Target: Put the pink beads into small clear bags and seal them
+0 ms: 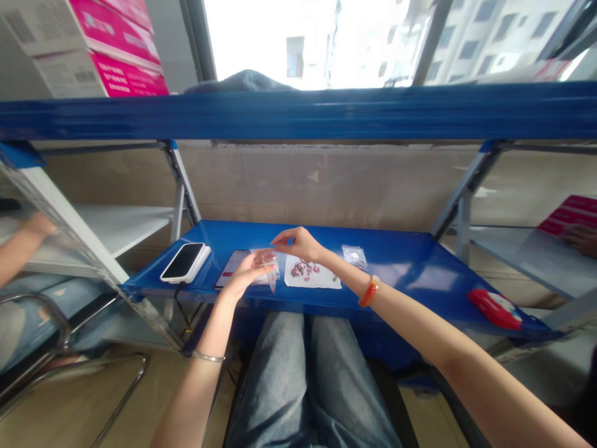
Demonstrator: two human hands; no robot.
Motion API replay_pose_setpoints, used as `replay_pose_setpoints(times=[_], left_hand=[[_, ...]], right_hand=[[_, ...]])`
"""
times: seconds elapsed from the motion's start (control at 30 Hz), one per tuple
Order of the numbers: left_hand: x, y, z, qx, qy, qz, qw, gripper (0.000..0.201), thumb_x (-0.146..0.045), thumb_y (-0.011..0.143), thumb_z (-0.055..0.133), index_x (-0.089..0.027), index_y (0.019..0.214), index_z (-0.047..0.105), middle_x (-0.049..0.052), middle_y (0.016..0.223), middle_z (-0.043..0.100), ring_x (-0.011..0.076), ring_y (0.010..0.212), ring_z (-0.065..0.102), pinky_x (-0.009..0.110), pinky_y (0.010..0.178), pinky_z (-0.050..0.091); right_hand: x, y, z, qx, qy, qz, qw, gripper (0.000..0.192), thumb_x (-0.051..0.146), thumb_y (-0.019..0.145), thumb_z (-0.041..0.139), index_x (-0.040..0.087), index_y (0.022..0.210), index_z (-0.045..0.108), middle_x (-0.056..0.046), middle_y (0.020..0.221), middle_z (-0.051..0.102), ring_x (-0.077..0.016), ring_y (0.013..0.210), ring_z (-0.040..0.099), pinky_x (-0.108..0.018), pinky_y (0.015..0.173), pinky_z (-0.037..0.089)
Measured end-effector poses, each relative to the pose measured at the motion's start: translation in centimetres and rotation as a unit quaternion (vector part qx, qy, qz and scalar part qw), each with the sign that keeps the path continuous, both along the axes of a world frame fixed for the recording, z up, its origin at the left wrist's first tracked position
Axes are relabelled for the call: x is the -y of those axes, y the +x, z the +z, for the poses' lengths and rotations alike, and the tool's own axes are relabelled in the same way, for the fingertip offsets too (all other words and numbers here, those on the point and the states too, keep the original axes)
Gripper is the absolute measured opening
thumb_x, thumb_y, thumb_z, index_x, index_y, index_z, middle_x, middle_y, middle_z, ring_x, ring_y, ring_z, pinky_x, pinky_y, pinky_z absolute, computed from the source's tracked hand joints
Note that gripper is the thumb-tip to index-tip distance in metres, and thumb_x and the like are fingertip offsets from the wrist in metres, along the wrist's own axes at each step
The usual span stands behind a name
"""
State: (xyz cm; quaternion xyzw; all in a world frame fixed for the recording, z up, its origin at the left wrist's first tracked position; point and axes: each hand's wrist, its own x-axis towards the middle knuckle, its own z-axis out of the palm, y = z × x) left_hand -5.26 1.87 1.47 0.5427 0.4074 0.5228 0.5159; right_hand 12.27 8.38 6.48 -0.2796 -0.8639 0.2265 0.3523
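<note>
Head view: your left hand (245, 272) and right hand (298, 242) both pinch a small clear bag (267, 261) above the blue table (410, 261), approx. at the filling step, I judge. Next move needs the bag mouth kept open. The bag looks thin, crinkled, transparent; contents I cannot tell. Just right of it, small pink pieces (305, 269) lie on a white sheet (313, 280); a phone (185, 261) lies at the left.

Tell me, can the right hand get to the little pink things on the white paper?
Probably yes. The right hand hovers just above the white paper, and nothing lies between it and the pink pieces. Both hands are on a clear bag now.
</note>
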Motion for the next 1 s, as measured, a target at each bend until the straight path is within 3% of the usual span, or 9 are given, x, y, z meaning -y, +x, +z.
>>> replay_pose_setpoints(times=[0.13, 0.3, 0.4, 0.6, 0.8, 1.0], left_hand=[[0.1, 0.8, -0.1, 0.009, -0.009, -0.004, 1.0, 0.052, -0.022, 0.058, 0.079, -0.018, 0.106, 0.059, 0.008, 0.114, 0.064, 0.0252, 0.111, 0.056, 0.04, 0.098, 0.041], [0.0, 1.5, -0.6, -0.01, 0.0, -0.036, 0.999, 0.052, -0.025, 0.06, 0.078, -0.017, 0.108, 0.06, 0.01, 0.117, 0.063, 0.0263, 0.116, 0.053, 0.041, 0.101, 0.038], [-0.1, 1.7, -0.8, -0.015, -0.004, -0.046, 0.999, 0.053, -0.026, 0.06, 0.078, -0.019, 0.109, 0.06, 0.011, 0.122, 0.06, 0.0267, 0.118, 0.05, 0.042, 0.102, 0.036], [0.2, 1.9, -0.6, -0.012, 0.005, -0.065, 0.998, 0.058, -0.025, 0.058, 0.079, -0.018, 0.113, 0.059, 0.013, 0.124, 0.058, 0.0284, 0.12, 0.048, 0.046, 0.103, 0.034], [0.3, 2.1, -0.8, -0.033, 0.053, -0.111, 0.992, 0.059, -0.02, 0.06, 0.078, -0.024, 0.115, 0.058, 0.009, 0.129, 0.055, 0.025, 0.126, 0.042, 0.042, 0.107, 0.028], [0.1, 2.0, -1.2, -0.047, 0.041, -0.113, 0.992, 0.061, -0.02, 0.059, 0.079, -0.021, 0.116, 0.057, 0.011, 0.125, 0.058, 0.0257, 0.123, 0.046, 0.045, 0.107, 0.027]], right_hand=[[1.8, 0.7, 0.6, 0.053, 0.01, 0.018, 0.998, 0.015, 0.021, 0.075, 0.062, 0.015, 0.084, 0.072, -0.003, 0.079, 0.071, -0.0133, 0.072, 0.061, -0.022, 0.066, 0.044], [1.6, 3.7, 0.1, 0.048, 0.003, -0.06, 0.997, 0.022, 0.024, 0.076, 0.062, 0.017, 0.096, 0.07, -0.004, 0.095, 0.07, -0.0145, 0.08, 0.062, -0.023, 0.069, 0.045], [0.7, 6.9, -1.3, 0.114, -0.029, -0.122, 0.986, 0.02, 0.02, 0.073, 0.064, 0.016, 0.092, 0.07, -0.004, 0.092, 0.071, -0.0149, 0.079, 0.062, -0.022, 0.068, 0.044], [-0.4, 12.2, -5.3, 0.288, -0.075, -0.219, 0.929, 0.013, 0.024, 0.072, 0.065, 0.016, 0.081, 0.072, -0.005, 0.083, 0.071, -0.0157, 0.073, 0.062, -0.021, 0.059, 0.04], [-0.2, 13.2, -6.8, 0.338, -0.109, -0.232, 0.906, 0.027, 0.035, 0.062, 0.073, 0.014, 0.079, 0.072, -0.008, 0.079, 0.071, -0.0186, 0.071, 0.062, -0.022, 0.054, 0.037], [-0.4, 12.9, -7.2, 0.342, -0.137, -0.204, 0.907, 0.017, 0.028, 0.065, 0.07, 0.013, 0.069, 0.073, -0.007, 0.067, 0.07, -0.017, 0.063, 0.061, -0.022, 0.051, 0.035]])
